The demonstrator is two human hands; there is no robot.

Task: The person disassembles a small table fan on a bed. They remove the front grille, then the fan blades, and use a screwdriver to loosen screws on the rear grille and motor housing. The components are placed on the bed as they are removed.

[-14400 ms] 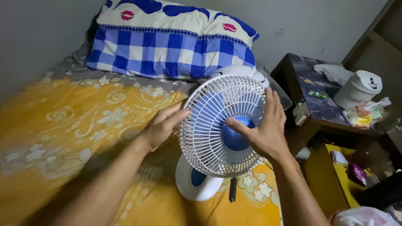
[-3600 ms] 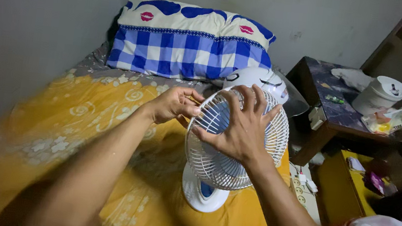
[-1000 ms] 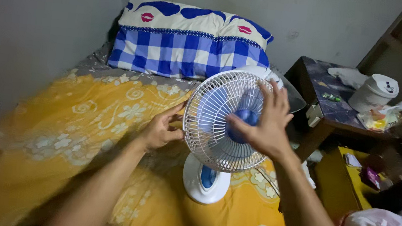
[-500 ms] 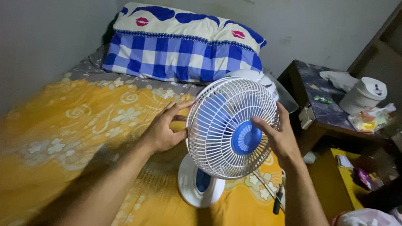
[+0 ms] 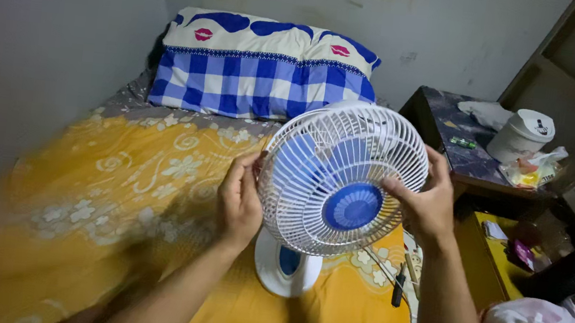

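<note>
White table fan (image 5: 342,181) gripped at grille rim by both hands: left hand (image 5: 239,199) fingers wrapped on left rim, right hand (image 5: 424,206) clamped on right rim. Fan stood near right edge of bed (image 5: 121,187), base on yellow bedspread. Grille seen mounted; blades idle. Plug (image 5: 397,294) lying loose.

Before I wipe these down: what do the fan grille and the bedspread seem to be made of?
Fan grille: probably white moulded plastic or coated wire, going by its thin, even, slightly glossy ribs. Bedspread: soft woven fabric, matte yellow with a white floral print, wrinkling like cloth.
</note>
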